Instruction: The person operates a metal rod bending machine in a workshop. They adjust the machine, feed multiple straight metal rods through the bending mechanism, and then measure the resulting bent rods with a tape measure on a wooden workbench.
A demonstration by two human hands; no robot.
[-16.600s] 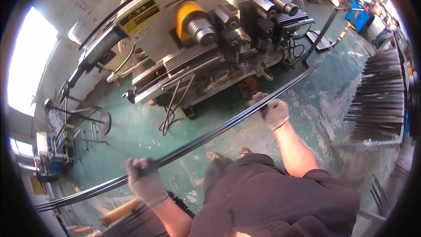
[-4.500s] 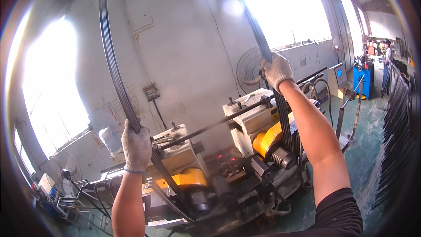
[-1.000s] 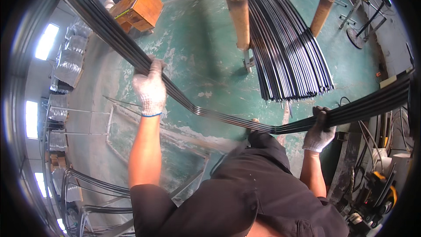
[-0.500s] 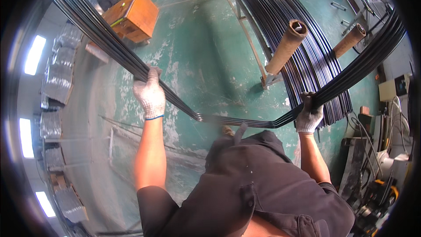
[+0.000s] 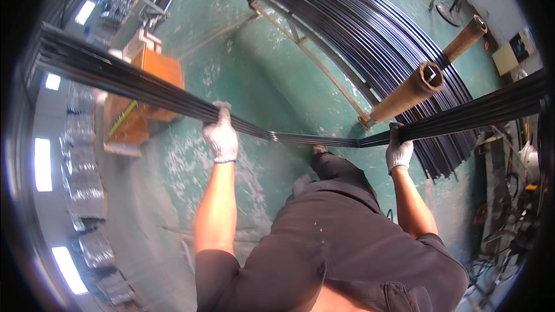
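Observation:
A bundle of long black bent tubes (image 5: 315, 139) spans the view in front of my body, its two arms rising out to the left and right from a short straight middle. My left hand (image 5: 221, 138), in a white knit glove, is wrapped round the left arm of the bundle. Round the right arm, close to the bend, my gloved right hand (image 5: 399, 149) is closed; its fingertips look dark. Beyond the right hand, many similar black tubes (image 5: 370, 40) lie side by side on a metal rack (image 5: 312, 46).
Two brown sleeve-covered posts (image 5: 407, 95), (image 5: 465, 37) rise at the rack's near end. An orange wooden cabinet (image 5: 159, 75) stands left on the worn green floor (image 5: 260, 81). Plastic-wrapped stacks (image 5: 84, 179) line the left wall. Machinery and cables (image 5: 500, 219) are at the right.
The view has turned, and the rack and posts appear farther right. Both hands keep their grip; the bundle's left arm now slopes less steeply and its middle sits higher in view.

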